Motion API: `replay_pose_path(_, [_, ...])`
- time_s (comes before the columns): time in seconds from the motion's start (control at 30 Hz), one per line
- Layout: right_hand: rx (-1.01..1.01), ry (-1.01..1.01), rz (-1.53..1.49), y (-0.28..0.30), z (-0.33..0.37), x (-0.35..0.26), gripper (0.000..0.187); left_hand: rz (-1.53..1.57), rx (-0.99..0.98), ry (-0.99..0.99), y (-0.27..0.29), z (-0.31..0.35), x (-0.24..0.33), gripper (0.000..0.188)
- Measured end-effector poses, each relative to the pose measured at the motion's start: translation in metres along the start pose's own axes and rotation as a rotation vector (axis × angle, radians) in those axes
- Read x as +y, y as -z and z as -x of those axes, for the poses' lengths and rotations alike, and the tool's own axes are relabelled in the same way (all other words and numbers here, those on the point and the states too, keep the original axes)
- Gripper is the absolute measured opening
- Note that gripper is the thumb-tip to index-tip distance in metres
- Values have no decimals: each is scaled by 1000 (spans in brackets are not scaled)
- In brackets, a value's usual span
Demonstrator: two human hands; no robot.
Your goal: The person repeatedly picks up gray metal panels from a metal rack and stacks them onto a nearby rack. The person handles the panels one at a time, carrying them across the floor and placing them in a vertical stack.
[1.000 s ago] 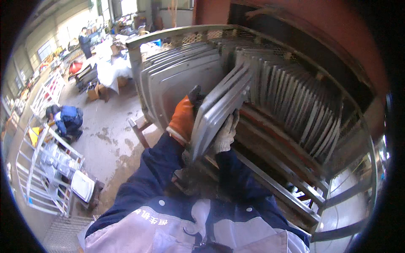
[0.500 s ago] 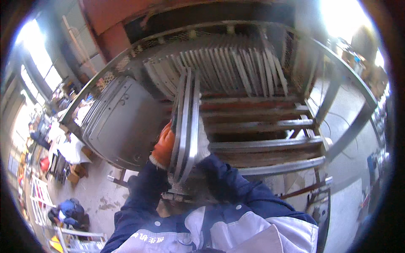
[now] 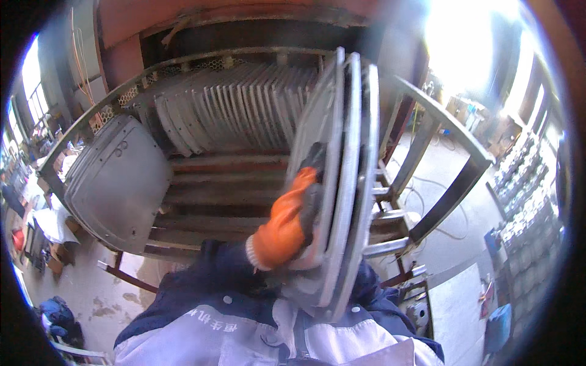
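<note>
Upright in front of my chest are a few grey metal plates (image 3: 347,177) with rounded corners, held together edge-up with narrow gaps between them. My left hand (image 3: 284,226), in an orange and dark glove with a pale knit cuff, grips them at the left face, its fingers pointing away from me. The plates hide my right hand; only a bit of dark sleeve (image 3: 366,283) shows beyond their right side. A long row of similar plates (image 3: 244,116) stands along the back of a metal rack (image 3: 183,230). More plates (image 3: 119,177) lean at the rack's left end.
Rails run across the rack's middle, and a metal side frame (image 3: 448,210) rises at the right. Cables (image 3: 448,226) lie on the floor beyond it. A blue box (image 3: 497,326) stands far right. Another person (image 3: 59,316) is low at the lower left.
The held plates have moved right, away from the rack's back row, and look larger. The view has swung to the right. My right glove, partly visible before, is now hidden behind them.
</note>
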State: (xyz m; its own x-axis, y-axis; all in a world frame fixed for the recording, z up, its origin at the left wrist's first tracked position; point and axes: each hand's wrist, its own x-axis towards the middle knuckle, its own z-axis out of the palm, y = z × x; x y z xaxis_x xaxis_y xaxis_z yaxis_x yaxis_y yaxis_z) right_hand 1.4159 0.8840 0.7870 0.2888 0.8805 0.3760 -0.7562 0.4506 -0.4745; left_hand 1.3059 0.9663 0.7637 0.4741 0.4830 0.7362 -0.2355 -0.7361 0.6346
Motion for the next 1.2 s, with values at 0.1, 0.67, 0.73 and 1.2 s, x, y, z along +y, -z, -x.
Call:
replay_pose_path(0.1, [-77, 2, -8, 22, -43, -40, 80, 66, 76, -202, -51, -49, -36, 34])
replay_pose_path(0.67, [61, 183, 1974, 220, -319, -15, 61, 263, 584, 293, 68, -40, -71, 40])
replay_pose_path(0.73, [82, 397, 2148, 212, -307, 8, 55, -193, 573, 242, 102, 0, -37, 40])
replay_pose_path(1.2, [352, 918, 1812, 168, -321, -20, 57, -462, 1162, 506, 242, 275, 88, 50])
